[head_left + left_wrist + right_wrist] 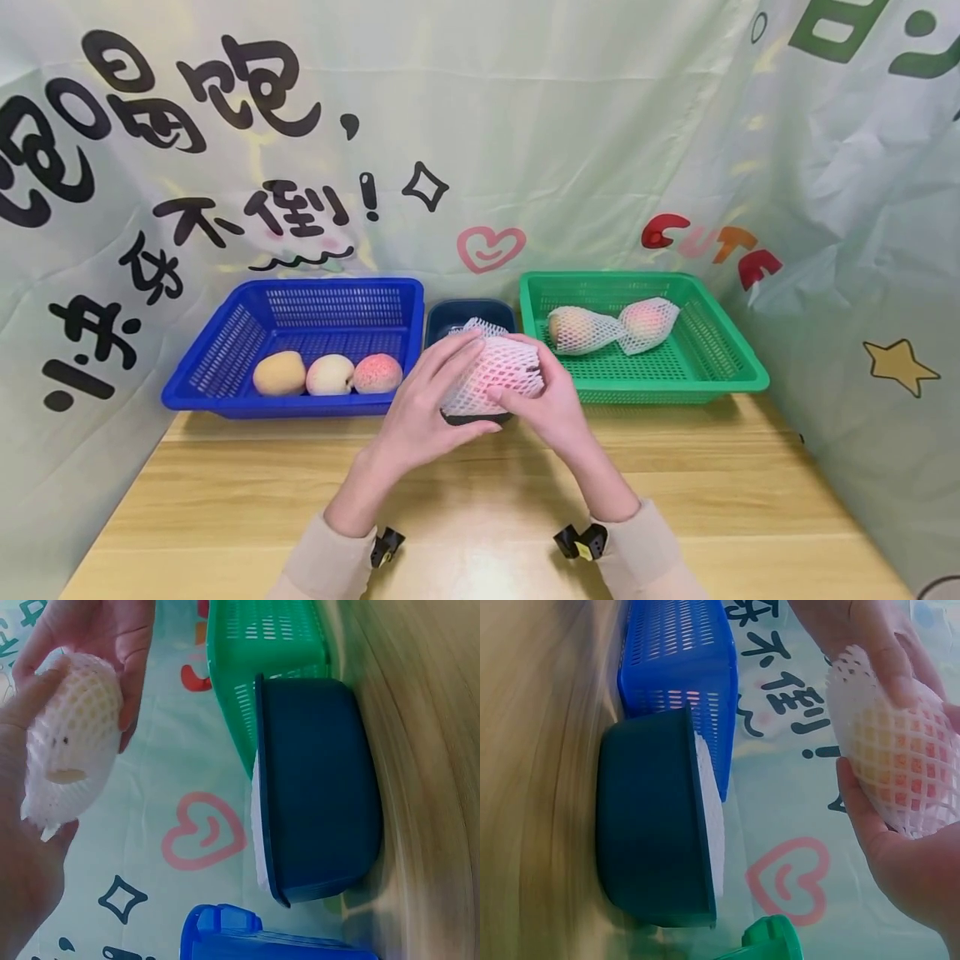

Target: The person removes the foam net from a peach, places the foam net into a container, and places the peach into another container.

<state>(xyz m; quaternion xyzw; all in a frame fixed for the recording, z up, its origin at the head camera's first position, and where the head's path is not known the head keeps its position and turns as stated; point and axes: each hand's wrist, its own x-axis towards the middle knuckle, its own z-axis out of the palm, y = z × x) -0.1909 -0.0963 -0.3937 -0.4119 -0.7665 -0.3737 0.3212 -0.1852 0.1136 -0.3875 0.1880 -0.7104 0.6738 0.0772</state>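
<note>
Both hands hold a peach in a white foam net sleeve [495, 375] over the small dark blue box [471, 307]. The left hand [420, 408] curls round its left side, and the right hand [553, 408] grips the right side with its thumb across the front. Yellow and red skin shows through the mesh of the netted peach [907, 761] in the right wrist view. From the left wrist, the netted peach [75, 735] shows a pale side. White foam netting pokes above the rim of the box [322, 787], whose inside is mostly hidden.
At left, a blue basket [345, 315] holds three bare peaches [330, 375] along its near side. At right, a green basket [645, 385] holds two netted peaches [648, 325]. All stand on a wooden table [480, 517] before a printed cloth [585, 150].
</note>
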